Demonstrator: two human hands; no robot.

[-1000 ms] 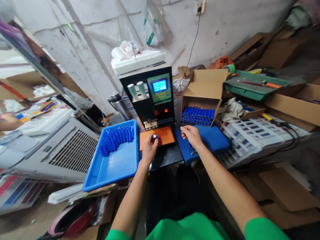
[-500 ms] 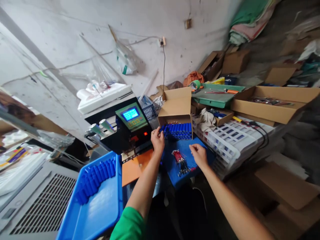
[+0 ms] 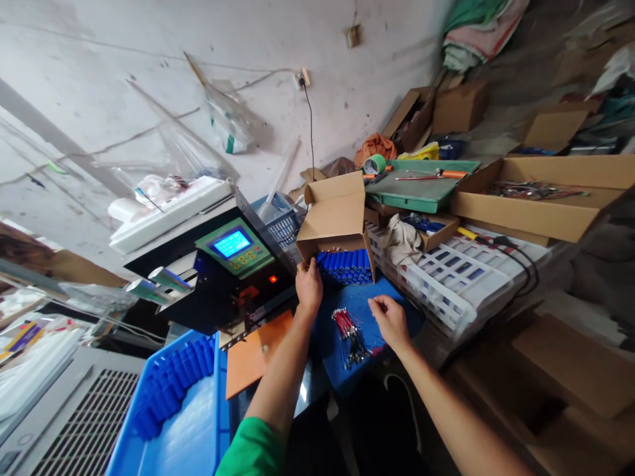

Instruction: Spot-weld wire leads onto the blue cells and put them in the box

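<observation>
My left hand (image 3: 308, 287) is at the left front corner of an open cardboard box (image 3: 335, 208), its fingers closed; what they grip, if anything, is hidden. Rows of blue cylinders (image 3: 344, 264) lie inside that box. Over the right part of a blue mat (image 3: 325, 330) is my right hand (image 3: 389, 318), fingers curled together, with anything between them too small to tell. A bundle of red and black wires (image 3: 350, 334) lies on the mat between my forearms.
A black machine with a lit screen (image 3: 231, 244) stands left, above an orange board (image 3: 255, 360). A blue tray (image 3: 218, 396) holds more cylinders. White crates (image 3: 446, 284) and an open carton (image 3: 526, 211) are on the right.
The view has shifted, and the machine appears farther left and lower. My left hand is now close against the box's left side. My right hand remains curled over the mat.
</observation>
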